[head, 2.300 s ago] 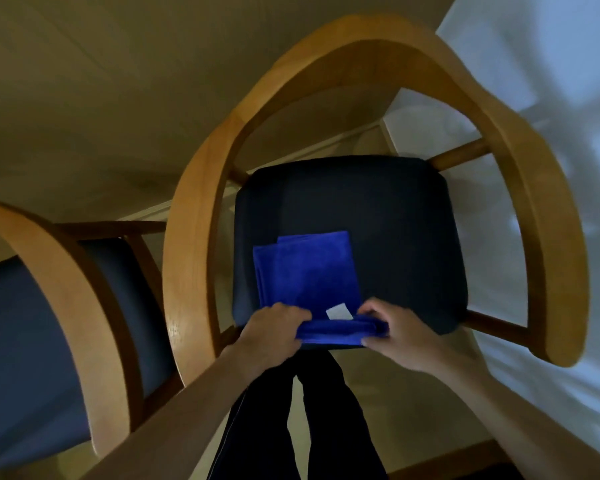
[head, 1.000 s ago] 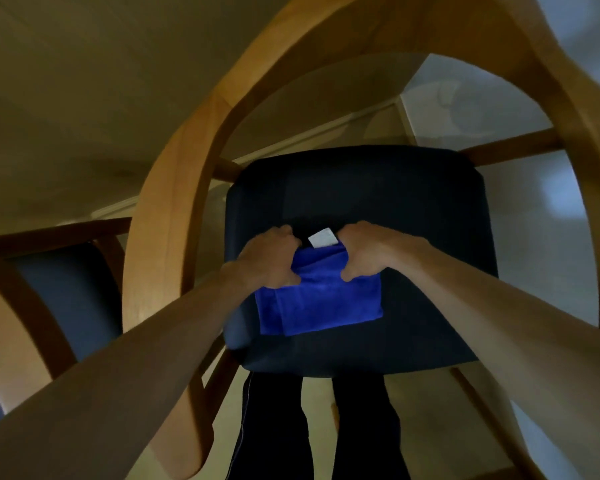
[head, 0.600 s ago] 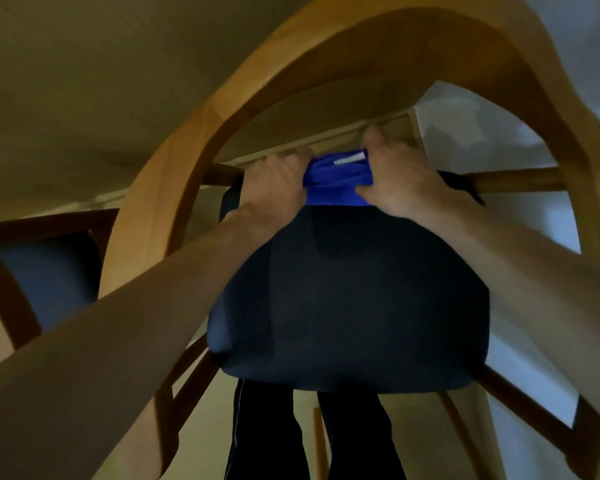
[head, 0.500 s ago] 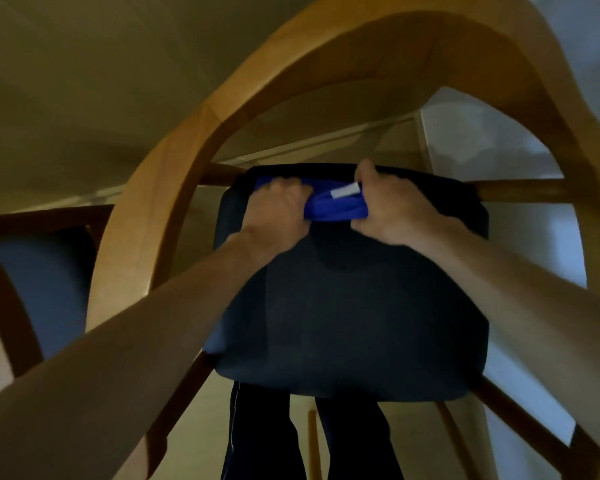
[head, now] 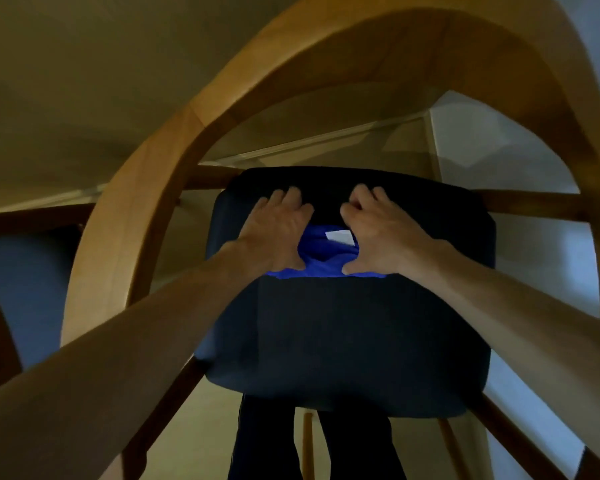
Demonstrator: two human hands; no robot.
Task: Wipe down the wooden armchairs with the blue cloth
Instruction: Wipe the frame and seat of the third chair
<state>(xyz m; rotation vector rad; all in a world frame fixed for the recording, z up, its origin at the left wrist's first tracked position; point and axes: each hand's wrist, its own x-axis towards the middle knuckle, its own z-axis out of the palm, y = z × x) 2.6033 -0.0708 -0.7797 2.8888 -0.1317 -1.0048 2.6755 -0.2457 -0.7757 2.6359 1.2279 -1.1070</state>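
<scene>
1. Head view is showing two wooden armchairs: the near armchair (head: 160,188) is filling most of the frame, and a second armchair (head: 18,282) is peeking in at 9 o'clock, partly cut off.
2. One blue cloth (head: 321,256) is lying on the dark seat cushion (head: 354,337), toward the cushion's 12 o'clock half, with both hands on it.
3. Two bare hands are pressing down on the cloth. The left hand (head: 276,233) is lying flat on the cloth's 9 o'clock part, fingers fairly straight and reaching onto the cushion. The right hand (head: 378,233) is pressing the 3 o'clock part with its fingers bent at the knuckles; whether they are pinching fabric cannot be told.
4. One curved wooden rail is arching around the seat from 8 o'clock over 12 o'clock to 3 o'clock, and wooden crossbars are sticking out at the cushion's far corners.
5. Bare cushion is stretching from the cloth toward 6 o'clock, and a narrower dark strip is showing beyond the fingertips at 12 o'clock.
6. Bunched between the hands, the cloth is looking bright blue and soft, with a straight near edge and one small white tag (head: 340,236) beside the right hand.
7. Two dark trouser legs (head: 267,441) are standing below the seat at 6 o'clock.
</scene>
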